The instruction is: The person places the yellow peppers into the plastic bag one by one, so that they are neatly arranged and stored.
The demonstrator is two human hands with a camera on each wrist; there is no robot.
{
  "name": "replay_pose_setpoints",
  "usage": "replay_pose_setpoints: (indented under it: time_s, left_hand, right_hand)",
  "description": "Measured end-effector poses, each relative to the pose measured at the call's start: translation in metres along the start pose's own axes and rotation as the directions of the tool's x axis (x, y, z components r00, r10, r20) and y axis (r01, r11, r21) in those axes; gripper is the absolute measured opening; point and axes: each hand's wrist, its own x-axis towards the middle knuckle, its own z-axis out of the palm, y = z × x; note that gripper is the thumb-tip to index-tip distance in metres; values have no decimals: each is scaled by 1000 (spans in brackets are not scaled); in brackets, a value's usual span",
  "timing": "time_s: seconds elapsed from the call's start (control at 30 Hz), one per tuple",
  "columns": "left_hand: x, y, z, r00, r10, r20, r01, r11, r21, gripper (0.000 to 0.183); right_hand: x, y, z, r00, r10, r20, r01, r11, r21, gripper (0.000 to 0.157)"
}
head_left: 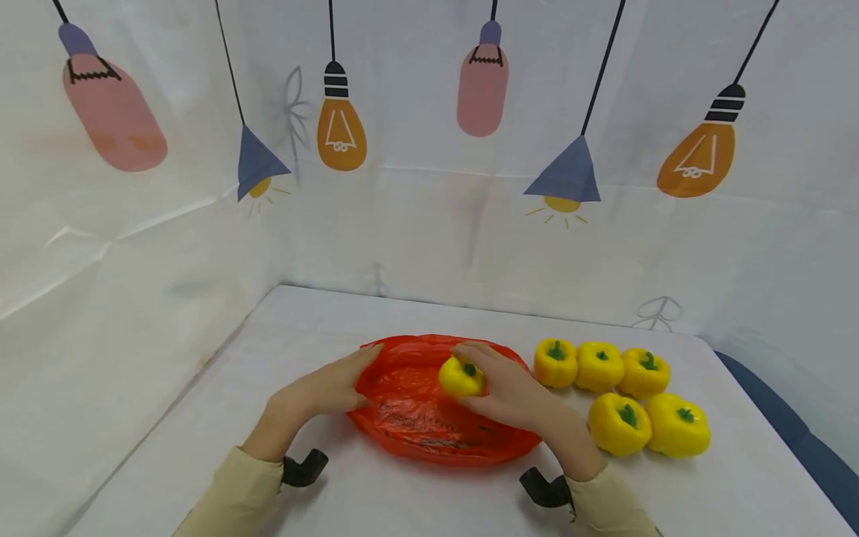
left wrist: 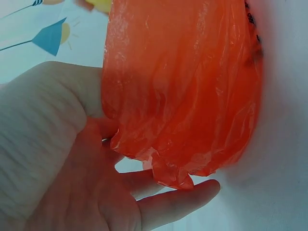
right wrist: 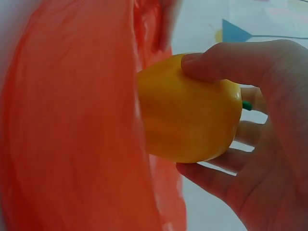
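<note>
A red plastic bag point(head_left: 429, 425) lies on the table with its mouth spread. At its left end, my left hand point(head_left: 329, 384) holds the bag's edge; in the left wrist view the thumb point(left wrist: 91, 91) passes behind the red film point(left wrist: 183, 86) and the fingers lie along the bag's end. My right hand point(head_left: 506, 384) grips a yellow bell pepper point(head_left: 459, 379) with a green stem, over the bag's mouth. In the right wrist view, the thumb point(right wrist: 207, 67) presses one side of the pepper point(right wrist: 192, 115), whose far end is hidden behind the bag's rim point(right wrist: 137, 96).
Several more yellow bell peppers stand right of the bag, in a back row point(head_left: 599, 366) and a front pair point(head_left: 620, 424). A white sheet with printed lamps point(head_left: 564, 171) hangs behind the white table point(head_left: 416, 500). A dark blue chair point(head_left: 772, 403) stands at the right edge.
</note>
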Motion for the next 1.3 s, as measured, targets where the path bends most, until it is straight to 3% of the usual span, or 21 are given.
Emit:
replay_pose_setpoints:
  time_s: [0.3,0.53,1.03,1.3]
  left_hand:
    - [-1,-1,-2,1000,3,-5,-3,1000,-6,81]
    - [-2,0,-3,999,37,-19,-38,999,-23,81]
    - [-5,2,-5,1000,-2,-20,2,1000,-19,82]
    - [-6,4,-6,1000,-10,-18,9,1000,-20,81]
  right_hand:
    - [38,-14,26,1000,-15,24,14,998,58,60]
    - [55,-18,40,1000,-16,7,15,994,108,59]
    - [63,-11,58,999,1,-40,4,994,113,65]
    - [61,-11,55,999,-7,-33,10,997,81,73]
